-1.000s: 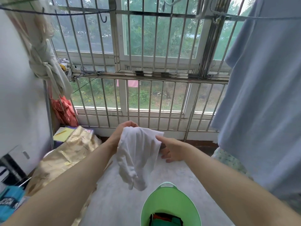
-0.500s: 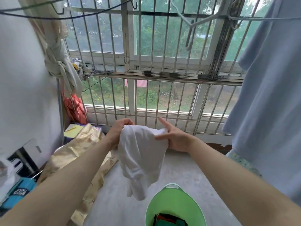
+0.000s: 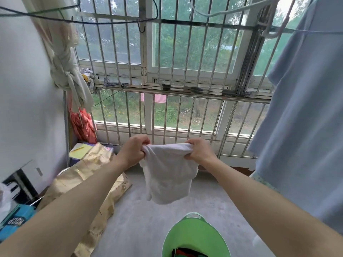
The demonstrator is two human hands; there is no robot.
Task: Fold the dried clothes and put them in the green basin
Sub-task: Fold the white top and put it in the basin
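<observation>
The left hand (image 3: pixel 132 151) and right hand (image 3: pixel 199 150) each pinch a top corner of a white garment (image 3: pixel 167 175), fingers curled into bunched cloth. The fabric is soft, thin and creased, and hangs limp in a rough rectangle above the grey concrete floor (image 3: pixel 141 216). Below it stands the round green basin (image 3: pixel 187 232), smooth plastic with a slotted handle, holding dark folded clothes (image 3: pixel 185 252). A pale blue garment (image 3: pixel 306 127) hangs to the right.

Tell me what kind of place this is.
Probably an enclosed home balcony used for drying laundry: barred windows facing greenery, a clothesline strung overhead, and a light blue garment hanging at right.
</observation>
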